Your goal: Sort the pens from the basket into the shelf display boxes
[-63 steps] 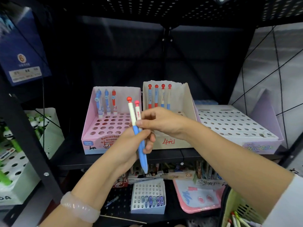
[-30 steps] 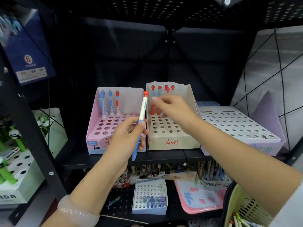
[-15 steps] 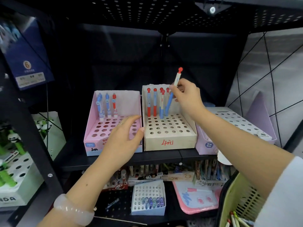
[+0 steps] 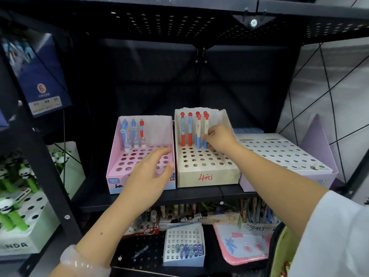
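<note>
A beige display box (image 4: 207,176) marked "4" in red stands mid-shelf, with several red-capped pens upright in its back rows. My right hand (image 4: 220,139) pinches the rightmost cream-and-blue pen (image 4: 206,130), which stands in a hole of that box. To its left a pink display box (image 4: 119,160) holds three pens (image 4: 133,134) at the back. My left hand (image 4: 151,170) hovers flat with spread fingers over the pink box's front, holding nothing. The green basket (image 4: 281,254) shows at the lower right edge.
A wide purple-and-white box (image 4: 287,154) with many holes sits to the right. Green panda pens (image 4: 12,196) fill a box at the left. Below the shelf lie a small white box (image 4: 184,246), a pink tray (image 4: 241,244) and more pen boxes.
My right hand has lowered the pen it held tilted above the beige box into a hole there. My left hand has stayed open over the pink box. The camera moved closer.
</note>
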Tool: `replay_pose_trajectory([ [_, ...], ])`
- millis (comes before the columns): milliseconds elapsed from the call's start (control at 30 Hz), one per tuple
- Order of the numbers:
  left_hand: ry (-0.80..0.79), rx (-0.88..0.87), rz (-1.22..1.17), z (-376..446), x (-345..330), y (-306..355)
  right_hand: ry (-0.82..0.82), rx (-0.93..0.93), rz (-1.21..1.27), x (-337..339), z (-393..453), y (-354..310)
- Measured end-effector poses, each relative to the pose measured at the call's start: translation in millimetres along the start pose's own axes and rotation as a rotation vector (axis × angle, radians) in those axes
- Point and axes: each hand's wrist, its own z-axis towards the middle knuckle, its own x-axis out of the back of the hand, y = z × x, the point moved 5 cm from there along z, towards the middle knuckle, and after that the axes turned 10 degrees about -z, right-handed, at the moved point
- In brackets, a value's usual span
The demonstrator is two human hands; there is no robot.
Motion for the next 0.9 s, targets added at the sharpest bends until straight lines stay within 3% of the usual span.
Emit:
replay_pose_trajectory([
  [133, -0.038, -0.070, -0.034, -3, -14, 22, 0.050, 0.048, 0.032, 27, -20, 2],
  [400, -0.290, -0.067, -0.290, -30, -125, 58, -0.210, 0.289, 0.224, 65, -136, 56],
  [567, -0.478, -0.095, -0.256, -68, -216, 57, -0.327, 0.154, 0.124, 56, -200, 161],
  [667, -0.596, -0.183, -0.090, -89, -260, 48, -0.333, 0.027, -0.117, 35, -222, 238],
  [767, -0.686, -0.210, -0.020, -104, -289, 39, -0.538, -0.037, -0.345, -3, -246, 300],
  [900, -0.736, -0.196, 0.037, -115, -305, 29, -0.870, -0.118, -0.420, -54, -280, 341],
])
